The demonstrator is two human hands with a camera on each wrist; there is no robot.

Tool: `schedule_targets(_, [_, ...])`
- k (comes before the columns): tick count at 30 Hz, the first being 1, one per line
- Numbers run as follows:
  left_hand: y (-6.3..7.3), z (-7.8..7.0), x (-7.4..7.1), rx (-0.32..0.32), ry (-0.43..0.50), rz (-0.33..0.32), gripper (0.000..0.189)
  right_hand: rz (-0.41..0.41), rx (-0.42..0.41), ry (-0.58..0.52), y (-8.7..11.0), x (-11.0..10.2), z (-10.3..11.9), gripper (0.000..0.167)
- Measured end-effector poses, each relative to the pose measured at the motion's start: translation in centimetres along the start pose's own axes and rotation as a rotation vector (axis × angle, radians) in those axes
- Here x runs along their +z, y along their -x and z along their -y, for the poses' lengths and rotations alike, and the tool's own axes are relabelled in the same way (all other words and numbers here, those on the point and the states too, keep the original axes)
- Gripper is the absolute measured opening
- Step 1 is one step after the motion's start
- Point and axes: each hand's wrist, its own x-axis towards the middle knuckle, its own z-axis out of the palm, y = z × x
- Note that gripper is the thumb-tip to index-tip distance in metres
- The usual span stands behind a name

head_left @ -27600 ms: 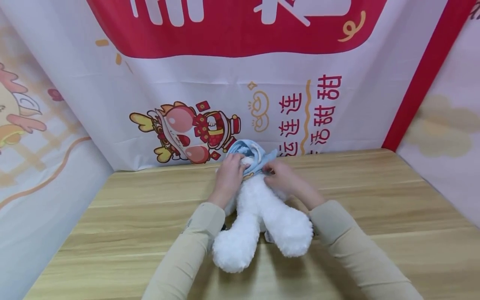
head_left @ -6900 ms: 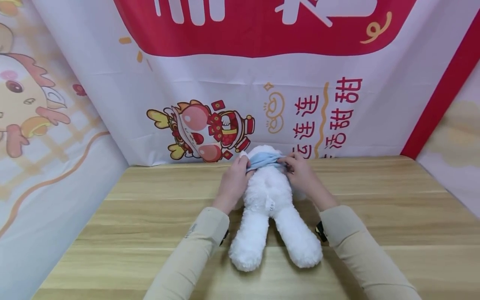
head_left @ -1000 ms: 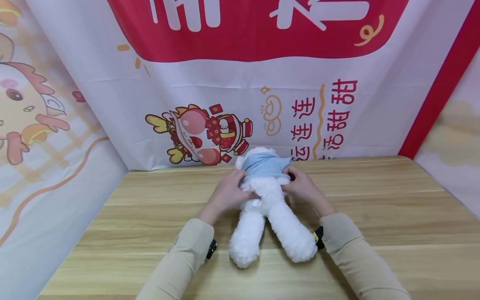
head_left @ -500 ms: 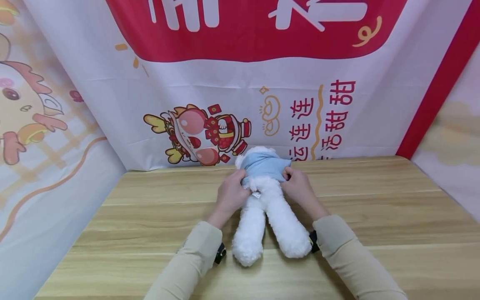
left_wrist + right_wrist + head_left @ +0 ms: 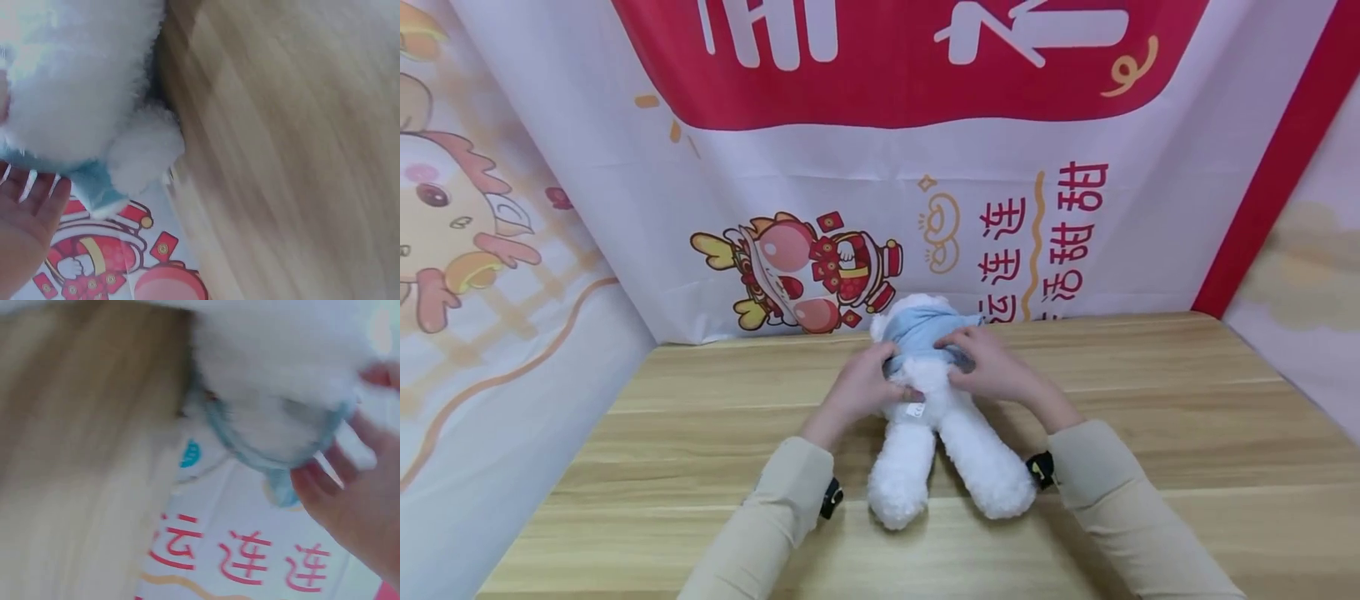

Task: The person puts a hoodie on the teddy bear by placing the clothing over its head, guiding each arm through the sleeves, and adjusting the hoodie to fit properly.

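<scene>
From the head, the blue cloth (image 5: 917, 332) on the white toy (image 5: 988, 467), far on the bench (image 5: 700, 450), has just been released by the right hand (image 5: 988, 362); pulling seems paused. From the left wrist, fingers of the left hand (image 5: 22, 228) are seen extended, ungrasping; from the right, loosely spread.

The head camera looks forward and down from above the counter (image 5: 625, 467), far enough back to frame both hands, the plush toy (image 5: 934, 393) and the banner (image 5: 820, 171) behind it. The left wrist camera faces the banner from close beside the toy, rotated roughly a quarter turn with the counter at right; the right wrist camera is equally close but rotated oppositely, counter at left. Toy and banner appear in all three views.
</scene>
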Motion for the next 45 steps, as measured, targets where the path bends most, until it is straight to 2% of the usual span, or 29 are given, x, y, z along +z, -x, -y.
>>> schedule_targets(2, [0.0,0.1,-0.2,0.031,-0.009,0.055,0.051,0.059,-0.039,0.063,0.2,-0.3,0.4,0.062])
schedule_targets(4, [-0.1,0.2,-0.3,0.070,-0.012,0.097,0.054,0.089,-0.032,0.097,0.3,-0.4,0.8,0.077])
schedule_targets(6, [-0.1,0.1,-0.4,0.122,-0.036,0.105,0.050,0.075,-0.019,0.128,0.4,-0.2,1.1,0.083])
schedule_targets(8, [-0.2,0.0,-0.2,0.157,-0.077,0.077,0.041,0.042,-0.024,0.170,0.3,0.0,1.3,0.081])
schedule_targets(10, [-0.1,0.0,0.2,0.195,-0.155,0.001,0.031,0.006,-0.051,0.209,0.2,0.2,1.3,0.070])
schedule_targets(14, [0.0,0.0,1.2,0.316,-0.339,-0.203,0.015,-0.038,-0.097,0.241,-0.1,0.6,1.1,0.043])
schedule_targets(16, [-0.1,0.0,1.8,0.381,-0.386,-0.296,0.013,-0.060,-0.094,0.215,-0.1,0.9,0.8,0.032])
schedule_targets(19, [-0.2,0.1,2.4,0.444,-0.407,-0.407,0.015,-0.119,-0.066,0.145,0.0,1.4,0.6,0.031])
schedule_targets(23, [-0.4,0.1,3.0,0.444,-0.436,-0.529,0.021,-0.234,-0.055,0.073,0.1,2.2,0.9,0.033])
schedule_targets(27, [-0.6,-0.2,3.3,0.403,-0.465,-0.585,0.025,-0.363,-0.085,0.079,0.0,3.0,1.2,0.029])
schedule_targets(29, [-0.6,-0.2,3.2,0.382,-0.459,-0.587,0.024,-0.430,-0.110,0.096,-0.1,3.3,1.2,0.027])
schedule_targets(31, [-0.6,-0.2,3.1,0.357,-0.440,-0.560,0.021,-0.486,-0.127,0.101,-0.2,3.5,1.0,0.024])
schedule_targets(34, [-0.6,-0.2,2.7,0.326,-0.392,-0.476,0.017,-0.544,-0.109,0.080,-0.2,3.5,0.5,0.020])
schedule_targets(37, [-0.4,-0.3,2.4,0.310,-0.385,-0.373,0.030,-0.577,-0.036,0.030,-0.1,3.2,0.2,0.015])
schedule_targets(39, [-0.4,-0.4,2.4,0.299,-0.411,-0.333,0.042,-0.586,-0.009,0.006,0.0,2.9,0.0,0.013])
schedule_targets(42, [-0.3,-0.5,2.5,0.290,-0.471,-0.334,0.046,-0.578,-0.037,0.006,0.1,2.7,-0.1,0.015])
schedule_targets(45, [-0.3,-0.6,2.6,0.290,-0.503,-0.370,0.040,-0.555,-0.117,0.050,0.3,2.6,-0.2,0.018])
